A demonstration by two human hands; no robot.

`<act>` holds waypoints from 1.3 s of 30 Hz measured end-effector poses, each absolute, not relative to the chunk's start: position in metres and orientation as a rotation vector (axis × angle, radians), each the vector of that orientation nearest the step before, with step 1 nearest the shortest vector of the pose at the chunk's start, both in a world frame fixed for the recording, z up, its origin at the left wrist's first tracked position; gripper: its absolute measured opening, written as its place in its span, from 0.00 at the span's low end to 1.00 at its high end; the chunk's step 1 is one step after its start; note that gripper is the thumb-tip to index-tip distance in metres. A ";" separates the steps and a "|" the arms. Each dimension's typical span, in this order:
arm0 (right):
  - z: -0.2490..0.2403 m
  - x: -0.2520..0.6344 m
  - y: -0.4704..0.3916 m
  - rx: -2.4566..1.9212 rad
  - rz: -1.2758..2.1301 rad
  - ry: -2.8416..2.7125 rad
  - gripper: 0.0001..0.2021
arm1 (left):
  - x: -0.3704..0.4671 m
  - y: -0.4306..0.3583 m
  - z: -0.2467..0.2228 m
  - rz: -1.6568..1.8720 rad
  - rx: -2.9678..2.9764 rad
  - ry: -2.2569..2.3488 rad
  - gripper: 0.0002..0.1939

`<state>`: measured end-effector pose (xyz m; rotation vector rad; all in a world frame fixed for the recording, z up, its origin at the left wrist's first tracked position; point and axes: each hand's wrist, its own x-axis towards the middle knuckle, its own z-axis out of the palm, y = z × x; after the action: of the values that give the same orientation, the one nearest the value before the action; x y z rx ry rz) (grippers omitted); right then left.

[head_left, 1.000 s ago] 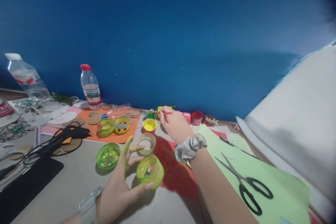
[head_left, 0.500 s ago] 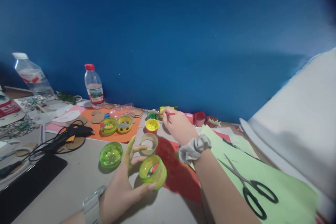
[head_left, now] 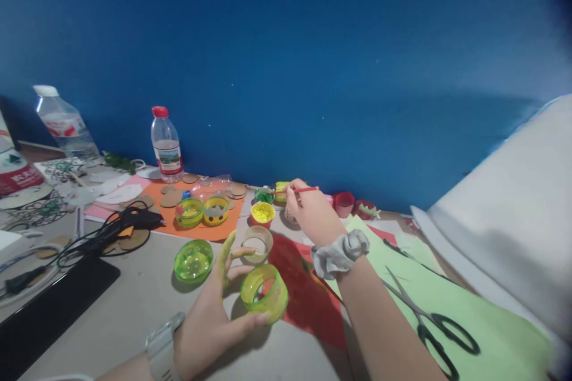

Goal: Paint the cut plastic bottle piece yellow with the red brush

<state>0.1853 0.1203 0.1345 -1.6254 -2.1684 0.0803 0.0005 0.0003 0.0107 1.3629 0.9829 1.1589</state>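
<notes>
My left hand (head_left: 210, 324) has yellow paint on its fingers. Thumb and fingers grip a see-through yellow-green plastic ring (head_left: 279, 302), tilted above the table. My right hand (head_left: 313, 211) pinches a thin red paintbrush (head_left: 307, 189), its front end pointing left at a small cup of green paint (head_left: 264, 196); whether the tip touches the paint I cannot tell. Nearer to me stand a cup of yellow paint (head_left: 263, 214) and a pale, clear plastic ring (head_left: 264, 243). A green see-through bowl (head_left: 193, 263) sits left of my left hand.
Two decorated yellow-green rings (head_left: 216, 212) stand on orange paper (head_left: 167, 226). Scissors (head_left: 420, 312) lie on light green paper (head_left: 487, 333) at right. Red paper (head_left: 313, 309) lies beneath my hands. Bottles (head_left: 167, 149), black cables (head_left: 120, 220) and a phone (head_left: 62, 309) occupy the left.
The view has swung slightly, so everything sits a little further right. My right hand has shifted a little, showing more of the brush. My left hand keeps its grip on the ring.
</notes>
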 end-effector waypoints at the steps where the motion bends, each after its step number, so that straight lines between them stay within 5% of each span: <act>1: 0.134 0.185 0.121 -1.625 0.082 -2.169 0.10 | 0.001 0.001 0.011 1.157 1.363 0.982 0.58; 21: 0.129 0.184 0.122 -1.573 0.259 -2.059 0.07 | 0.001 0.001 0.011 1.156 1.367 0.993 0.57; 30: 0.143 0.220 0.133 -1.317 0.497 -1.472 0.19 | 0.000 -0.001 0.013 1.142 1.367 0.988 0.57; 39: 0.141 0.224 0.138 -1.227 0.504 -1.360 0.19 | 0.002 0.001 0.015 1.139 1.363 1.012 0.58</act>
<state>0.2243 0.1379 0.1412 -1.2275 -1.3604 0.5040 0.0015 0.0011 0.0154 1.3634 1.0125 1.1393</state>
